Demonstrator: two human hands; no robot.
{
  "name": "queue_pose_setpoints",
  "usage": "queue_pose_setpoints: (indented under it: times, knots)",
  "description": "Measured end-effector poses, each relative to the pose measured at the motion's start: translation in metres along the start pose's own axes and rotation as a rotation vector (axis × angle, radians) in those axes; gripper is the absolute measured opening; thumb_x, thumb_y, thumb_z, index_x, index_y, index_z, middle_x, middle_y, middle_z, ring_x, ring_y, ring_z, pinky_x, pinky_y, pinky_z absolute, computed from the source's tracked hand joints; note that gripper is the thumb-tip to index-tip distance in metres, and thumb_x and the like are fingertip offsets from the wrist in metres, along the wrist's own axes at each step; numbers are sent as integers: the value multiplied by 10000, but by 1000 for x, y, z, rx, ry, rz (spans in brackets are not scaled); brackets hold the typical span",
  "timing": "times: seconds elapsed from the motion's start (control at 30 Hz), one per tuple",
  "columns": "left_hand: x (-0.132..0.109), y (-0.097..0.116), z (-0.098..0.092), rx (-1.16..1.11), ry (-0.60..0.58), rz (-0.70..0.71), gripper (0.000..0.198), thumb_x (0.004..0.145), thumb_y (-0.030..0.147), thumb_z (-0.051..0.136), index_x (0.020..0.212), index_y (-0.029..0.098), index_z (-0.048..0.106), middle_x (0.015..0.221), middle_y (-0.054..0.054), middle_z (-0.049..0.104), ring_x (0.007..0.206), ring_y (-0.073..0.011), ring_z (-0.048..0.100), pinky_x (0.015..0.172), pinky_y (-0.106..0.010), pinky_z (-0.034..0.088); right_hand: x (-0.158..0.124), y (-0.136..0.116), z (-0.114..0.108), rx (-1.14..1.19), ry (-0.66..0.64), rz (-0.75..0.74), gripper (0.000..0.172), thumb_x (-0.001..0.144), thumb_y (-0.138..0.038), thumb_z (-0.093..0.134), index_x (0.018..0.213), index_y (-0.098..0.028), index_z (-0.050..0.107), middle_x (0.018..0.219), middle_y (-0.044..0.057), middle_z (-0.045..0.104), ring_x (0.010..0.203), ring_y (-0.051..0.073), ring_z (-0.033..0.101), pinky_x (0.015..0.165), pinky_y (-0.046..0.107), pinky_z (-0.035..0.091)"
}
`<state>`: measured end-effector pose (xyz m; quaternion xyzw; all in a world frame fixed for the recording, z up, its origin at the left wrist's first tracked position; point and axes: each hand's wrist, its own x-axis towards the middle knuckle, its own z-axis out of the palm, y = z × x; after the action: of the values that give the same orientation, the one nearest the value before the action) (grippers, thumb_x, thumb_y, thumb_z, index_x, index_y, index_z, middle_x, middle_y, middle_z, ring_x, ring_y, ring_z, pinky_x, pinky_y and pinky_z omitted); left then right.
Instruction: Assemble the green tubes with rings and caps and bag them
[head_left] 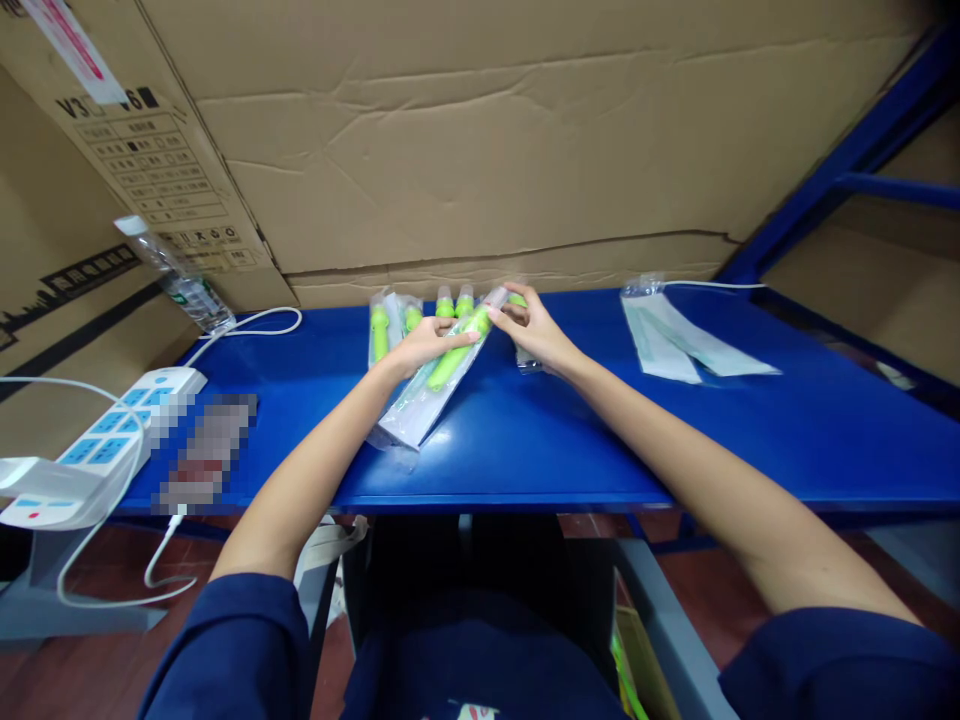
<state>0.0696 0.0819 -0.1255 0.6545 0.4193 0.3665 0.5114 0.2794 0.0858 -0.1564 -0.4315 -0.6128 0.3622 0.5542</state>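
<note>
Between my hands is a clear plastic packet (448, 372) with a bright green, tube-like item and a folded white paper inside. It lies slanted, its lower end toward the table's front edge. My left hand (421, 347) is closed on the packet's left side, thumb across the green part. At the upper end, my right hand (538, 330) pinches the packet by the item's pale, clear-looking tip (496, 297). Behind my left hand are more bagged green items (380, 330), several of them with similar tips. Another packet (528, 360) is partly hidden by my right hand.
A blue table (577, 440) backs onto cardboard (480, 180). At right lie white-and-pale-green strips (679, 335) in plastic. On the left are a clear bottle (184, 285), a white power strip (112, 440) with cables and a blurred-out flat object (206, 455). A blue frame post (817, 190) rises at right.
</note>
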Motion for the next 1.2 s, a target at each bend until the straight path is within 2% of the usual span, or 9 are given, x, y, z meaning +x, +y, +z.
queue_pose_setpoints:
  times: [0.23, 0.3, 0.4, 0.57, 0.63, 0.73, 0.9, 1.07, 1.2]
  knots:
    - [0, -2, -1, -43, -71, 15, 377, 742, 410, 804, 985, 126, 758, 1033, -148, 754, 1033, -315, 703, 990, -454, 486, -10, -13, 9, -265, -116, -137, 407, 862, -615, 646, 1026, -255, 744, 1297, 117, 661, 1395, 322, 467, 1099, 549, 442]
    - [0, -2, -1, -44, -56, 23, 388, 732, 393, 804, 995, 113, 750, 1050, -150, 749, 1073, -315, 691, 1012, -446, 473, -13, -16, 13, -298, -115, -141, 397, 876, -602, 625, 1009, -253, 758, 1293, 113, 662, 1399, 319, 460, 1100, 541, 443]
    - [0, -1, 0, -67, -38, 29, 475, 725, 435, 813, 1059, 109, 725, 1107, -156, 742, 1116, -307, 680, 1022, -421, 474, -16, -18, 16, -197, -112, -116, 410, 880, -561, 635, 1145, -260, 721, 1288, 92, 668, 1279, 295, 576, 1085, 516, 472]
    - [1, -5, 9, -101, 6, 18, 610, 736, 557, 804, 1142, 125, 660, 1150, -170, 730, 1098, -292, 689, 950, -375, 514, -17, -16, 20, 146, -36, 107, 680, 856, -463, 717, 1444, -269, 434, 1166, 94, 722, 1066, 252, 709, 973, 478, 576]
    - [0, -6, 14, -68, 45, 36, 609, 753, 561, 792, 1149, 125, 638, 1161, -168, 720, 1129, -290, 673, 962, -362, 507, -17, -16, 21, 205, 3, 175, 662, 848, -439, 738, 1401, -243, 433, 1057, 82, 745, 997, 243, 731, 981, 481, 582]
    - [-3, -6, 19, 1, 57, 59, 549, 804, 541, 756, 1130, 119, 626, 1168, -162, 708, 1157, -284, 653, 982, -346, 491, -15, -15, 21, 243, 50, 222, 505, 824, -403, 773, 1224, -223, 523, 957, 67, 747, 971, 241, 736, 994, 480, 585]
    - [-5, -3, 22, 2, 19, 42, 483, 860, 478, 718, 1159, 117, 601, 1128, -150, 712, 1057, -253, 678, 888, -318, 512, -10, -9, 17, 269, 19, 250, 306, 773, -394, 820, 940, -225, 628, 933, 69, 749, 993, 255, 727, 1021, 510, 567]
    - [3, -7, 19, -66, 112, 59, 303, 919, 433, 648, 944, 132, 659, 934, -95, 730, 967, -210, 679, 855, -270, 498, -9, -5, 18, 267, -34, 204, 337, 706, -393, 864, 935, -201, 709, 990, 95, 751, 1009, 270, 719, 1011, 507, 563]
    - [8, -7, 14, -210, 186, 4, 244, 842, 285, 748, 1019, 144, 657, 863, -45, 726, 792, -155, 673, 776, -262, 504, -14, -10, 21, 273, -109, 194, 392, 653, -393, 883, 956, -196, 734, 949, 77, 753, 931, 237, 725, 964, 470, 580]
